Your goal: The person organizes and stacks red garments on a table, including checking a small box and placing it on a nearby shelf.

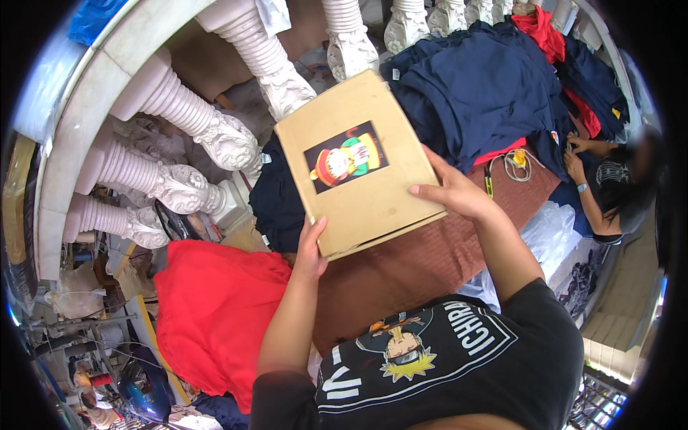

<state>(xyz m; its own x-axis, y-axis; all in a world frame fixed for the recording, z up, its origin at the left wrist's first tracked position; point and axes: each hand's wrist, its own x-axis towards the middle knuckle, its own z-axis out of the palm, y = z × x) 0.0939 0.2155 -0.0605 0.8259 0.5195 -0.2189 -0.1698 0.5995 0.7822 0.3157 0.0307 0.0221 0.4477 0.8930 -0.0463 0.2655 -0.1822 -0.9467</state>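
Observation:
A flat tan cardboard box (390, 193) is held up in front of me, tilted, with a colourful cartoon picture stuck on its face. My left hand (312, 249) grips its lower left corner. My right hand (459, 188) holds the right edge, thumb lying on top and fingers underneath. A narrow dark gap runs along the box's near edge. Below it a brown cloth (408, 265) covers the work surface. Dark navy garments (480, 86) are heaped just beyond the box, and more navy fabric (276, 204) lies to its left.
Red fabric (215, 315) is piled at the left. White carved balusters (193, 118) line the far side. A yellow cutter (489, 180) and a coil of white cord (517, 168) lie right of the box. Another person (616, 179) handles navy cloth at the far right, near clear plastic (548, 233).

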